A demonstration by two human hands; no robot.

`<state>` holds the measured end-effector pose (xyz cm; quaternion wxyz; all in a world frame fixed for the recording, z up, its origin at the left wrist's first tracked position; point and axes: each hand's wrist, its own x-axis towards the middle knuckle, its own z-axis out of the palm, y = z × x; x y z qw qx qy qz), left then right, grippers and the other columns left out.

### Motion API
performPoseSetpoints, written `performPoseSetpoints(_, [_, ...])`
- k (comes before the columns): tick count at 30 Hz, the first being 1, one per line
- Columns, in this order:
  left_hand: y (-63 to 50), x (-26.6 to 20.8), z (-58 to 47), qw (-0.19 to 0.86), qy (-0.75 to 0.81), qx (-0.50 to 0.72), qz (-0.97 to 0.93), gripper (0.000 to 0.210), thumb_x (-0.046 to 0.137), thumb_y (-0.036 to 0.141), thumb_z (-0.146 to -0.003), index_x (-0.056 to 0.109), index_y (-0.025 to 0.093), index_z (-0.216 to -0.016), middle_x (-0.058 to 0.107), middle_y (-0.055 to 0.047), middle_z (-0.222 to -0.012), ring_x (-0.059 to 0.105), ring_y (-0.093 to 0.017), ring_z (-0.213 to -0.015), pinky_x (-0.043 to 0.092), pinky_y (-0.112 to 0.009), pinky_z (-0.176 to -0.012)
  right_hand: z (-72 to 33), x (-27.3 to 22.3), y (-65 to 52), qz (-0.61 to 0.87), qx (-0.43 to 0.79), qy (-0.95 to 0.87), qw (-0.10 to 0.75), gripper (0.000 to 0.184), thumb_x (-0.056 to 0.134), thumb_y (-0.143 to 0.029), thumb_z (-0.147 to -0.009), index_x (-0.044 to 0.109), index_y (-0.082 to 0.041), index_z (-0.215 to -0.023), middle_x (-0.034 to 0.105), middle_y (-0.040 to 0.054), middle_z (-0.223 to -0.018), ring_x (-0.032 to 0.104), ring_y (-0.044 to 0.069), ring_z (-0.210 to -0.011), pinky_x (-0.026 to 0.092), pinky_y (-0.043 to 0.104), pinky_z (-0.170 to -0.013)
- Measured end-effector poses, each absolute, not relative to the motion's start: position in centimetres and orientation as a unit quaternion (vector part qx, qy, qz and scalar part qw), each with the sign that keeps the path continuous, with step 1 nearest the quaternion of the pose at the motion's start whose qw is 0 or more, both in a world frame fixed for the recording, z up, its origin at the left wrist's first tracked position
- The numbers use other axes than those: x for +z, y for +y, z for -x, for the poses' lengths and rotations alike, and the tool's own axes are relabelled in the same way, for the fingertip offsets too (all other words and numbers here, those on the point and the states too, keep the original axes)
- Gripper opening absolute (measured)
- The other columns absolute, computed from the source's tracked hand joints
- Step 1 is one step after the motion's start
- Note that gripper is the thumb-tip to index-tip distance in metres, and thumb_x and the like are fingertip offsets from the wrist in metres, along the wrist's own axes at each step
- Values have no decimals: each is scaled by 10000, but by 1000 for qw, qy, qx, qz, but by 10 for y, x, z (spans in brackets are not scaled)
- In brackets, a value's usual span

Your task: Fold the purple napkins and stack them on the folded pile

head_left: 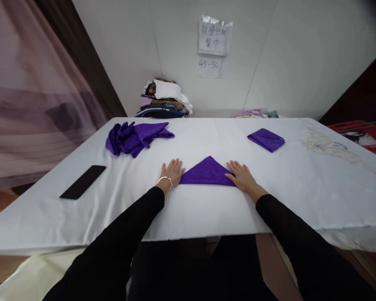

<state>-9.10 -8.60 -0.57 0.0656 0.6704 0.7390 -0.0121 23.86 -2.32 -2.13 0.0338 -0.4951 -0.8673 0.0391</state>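
A purple cloth napkin lies folded into a triangle on the white tablecloth, its long edge toward me and its point away. My left hand rests flat at its left corner, fingers stretched out, a bracelet on the wrist. Over the right corner lies my right hand, palm down with the fingers spread. A folded purple napkin sits farther back on the right. At the back left, several crumpled purple napkins form a loose heap.
A black flat rectangular object lies on the left of the white-covered table. Stacked clothes stand behind the far edge. Paper signs hang on the wall. A red basket is at the far right, a sheer curtain at the left.
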Motion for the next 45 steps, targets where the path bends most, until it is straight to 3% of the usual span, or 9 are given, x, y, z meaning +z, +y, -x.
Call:
performPoseSetpoints(5, [-92, -1, 121, 65, 771, 10, -634, 559, 160, 442, -944, 275, 218, -1442, 191, -24, -1544, 127, -212, -1419, 106, -535, -1126, -248, -25, -23, 511, 27, -859, 19, 671, 139, -604, -912, 227, -238, -1468, 204, 55, -1538, 148, 250, -1412, 162, 498, -1109])
performPoseSetpoints(10, [-92, 12, 106, 57, 826, 58, -558, 569, 95, 434, -953, 310, 210, -1430, 297, -73, -1508, 255, -235, -1383, 216, -515, -1103, -249, -26, -22, 511, 21, -859, 8, 662, 145, -603, -910, 227, -255, -1467, 196, 45, -1541, 142, 253, -1412, 164, 501, -1107])
performPoseSetpoints(17, [-71, 5, -15, 58, 626, 117, -769, 623, 258, 542, -925, 334, 177, -1424, 236, -30, -1532, 175, -299, -1400, 76, -496, -1147, -245, -22, -25, 518, 20, -855, 3, 645, 161, -583, -918, 258, -242, -1457, 204, 48, -1538, 158, 238, -1410, 168, 493, -1109])
performPoseSetpoints(24, [-56, -7, -8, 85, 618, 83, -777, 595, 298, 506, -920, 330, 197, -1428, 271, -55, -1518, 199, -268, -1400, 146, -520, -1135, -247, -18, -25, 525, 29, -851, -4, 639, 162, -581, -920, 253, -247, -1458, 202, 48, -1539, 152, 230, -1412, 161, 481, -1112])
performPoseSetpoints(28, [-56, -9, -6, 82, 621, 81, -775, 590, 279, 494, -928, 302, 205, -1441, 252, -52, -1524, 185, -257, -1405, 138, -529, -1134, -211, -2, -38, 585, 43, -809, 31, 701, 137, -605, -910, 232, -188, -1466, 186, 111, -1537, 121, 274, -1415, 104, 546, -1100])
performPoseSetpoints(31, [-57, -10, -6, 74, 613, 57, -784, 579, 383, 407, -912, 283, 210, -1447, 243, -58, -1527, 155, -269, -1411, 109, -544, -1131, -156, 10, -49, 520, 78, -846, 92, 730, 177, -629, -899, 189, -182, -1477, 127, 91, -1550, 59, 253, -1424, 10, 508, -1117])
performPoseSetpoints(35, [-56, -12, -4, 66, 600, 8, -797, 686, 537, 385, -830, 278, 248, -1449, 273, -56, -1518, 89, -280, -1421, 24, -520, -1141, -107, 13, -50, 416, 201, -880, 108, 715, 174, -615, -912, 138, -190, -1486, 130, 64, -1553, 36, 231, -1426, 33, 458, -1125])
performPoseSetpoints(39, [-56, -10, -4, 67, 610, 7, -790, 612, 384, 344, -884, 238, 213, -1464, 208, -68, -1540, 89, -272, -1422, 51, -524, -1137, -119, 6, -40, 396, 235, -878, 129, 711, 201, -600, -919, 134, -176, -1486, 136, 78, -1551, 69, 210, -1425, 107, 406, -1127])
performPoseSetpoints(45, [-56, -5, -2, 73, 621, -4, -780, 544, 248, 363, -923, 246, 255, -1457, 183, -20, -1548, 114, -245, -1420, 116, -532, -1123, -157, -6, -33, 434, 152, -882, 103, 739, 170, -634, -905, 232, -157, -1465, 220, 104, -1528, 171, 230, -1407, 102, 428, -1124])
